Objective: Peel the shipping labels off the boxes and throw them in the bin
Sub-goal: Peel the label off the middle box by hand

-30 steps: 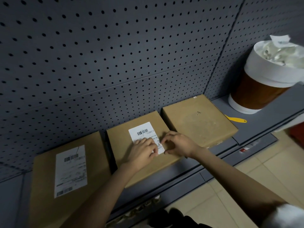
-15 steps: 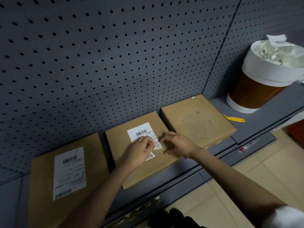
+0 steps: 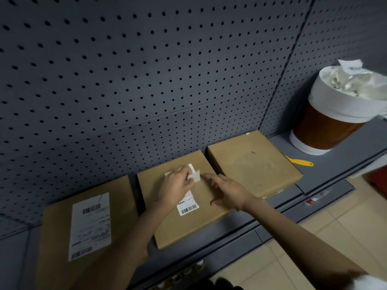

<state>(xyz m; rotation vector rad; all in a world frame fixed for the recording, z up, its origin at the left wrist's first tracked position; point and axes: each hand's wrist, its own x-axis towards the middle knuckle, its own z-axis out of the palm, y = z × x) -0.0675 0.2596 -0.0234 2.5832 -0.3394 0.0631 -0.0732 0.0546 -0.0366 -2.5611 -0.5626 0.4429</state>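
Against grey pegboard (image 3: 146, 80), our left hand (image 3: 176, 187) pinches the label (image 3: 187, 207), its length running toward us; right hand (image 3: 228, 192) nearby, fingers loose.

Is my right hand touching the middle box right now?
Touching. The head view shows the right hand lying on the middle box, fingers spread flat on its cardboard top beside the half-peeled label.

White label (image 3: 188, 206) half-peeled off the middle brown box (image 3: 188, 222), bin (image 3: 335, 114) far right.

Shelf (image 3: 326, 164): 3 boxes (image 3: 251, 162), bin (image 3: 326, 126), scraper (image 3: 299, 161)
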